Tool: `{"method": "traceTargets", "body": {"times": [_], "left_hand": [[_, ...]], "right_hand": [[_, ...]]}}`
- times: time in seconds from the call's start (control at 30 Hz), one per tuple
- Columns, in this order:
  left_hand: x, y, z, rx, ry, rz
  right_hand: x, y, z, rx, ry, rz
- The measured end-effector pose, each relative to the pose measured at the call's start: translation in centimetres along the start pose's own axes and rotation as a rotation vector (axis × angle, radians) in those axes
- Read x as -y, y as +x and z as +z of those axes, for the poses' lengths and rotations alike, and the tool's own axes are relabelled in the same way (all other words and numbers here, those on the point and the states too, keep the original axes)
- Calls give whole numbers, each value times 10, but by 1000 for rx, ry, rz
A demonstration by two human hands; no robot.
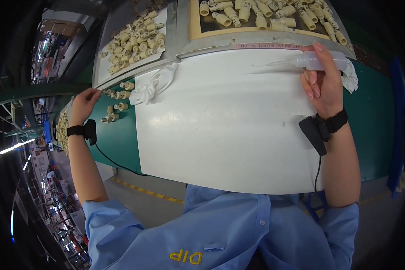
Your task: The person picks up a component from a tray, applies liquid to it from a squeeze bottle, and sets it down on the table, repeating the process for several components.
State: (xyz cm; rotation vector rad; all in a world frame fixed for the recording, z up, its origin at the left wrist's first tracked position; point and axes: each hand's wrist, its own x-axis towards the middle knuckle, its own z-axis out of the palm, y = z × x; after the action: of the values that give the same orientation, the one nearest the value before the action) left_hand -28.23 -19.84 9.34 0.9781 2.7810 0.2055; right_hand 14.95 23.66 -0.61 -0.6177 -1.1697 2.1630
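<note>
In my right hand [325,81] is a translucent squeeze bottle [311,60], lying sideways with its thin needle tip pointing left above the white sheet [220,130]. My left hand [84,104] is at the left edge of the green bench, thumb and finger pinched at the end of a small cream-coloured plastic part [107,92]. Close beside it are several similar cream parts [121,106] with metallic ends. A crumpled white cloth [155,85] lies on the sheet's upper left corner. Another white cloth [350,77] is just behind the bottle, right of my right hand.
Beyond the sheet, a metal-framed tray [193,20] holds many cream parts, and a heap of them [137,42] lies on a light surface at the far left. Black straps with small devices circle both wrists; a cable [117,164] runs from the left one. A blue edge [396,126] bounds the right.
</note>
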Motion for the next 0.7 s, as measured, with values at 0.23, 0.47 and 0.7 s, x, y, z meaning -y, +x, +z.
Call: {"method": "traceTargets", "body": {"times": [0.23,0.47,0.7], "left_hand": [[-27,7,6,-74,86,-7],[-42,-5,8,-176,283,59],[-45,-24,20,-43,429,41]], "right_hand": [[-1,-1,-1,-9,7,-2],[3,-3,2,-34,-5,-5],[1,-1,1,-20,7,1]]}}
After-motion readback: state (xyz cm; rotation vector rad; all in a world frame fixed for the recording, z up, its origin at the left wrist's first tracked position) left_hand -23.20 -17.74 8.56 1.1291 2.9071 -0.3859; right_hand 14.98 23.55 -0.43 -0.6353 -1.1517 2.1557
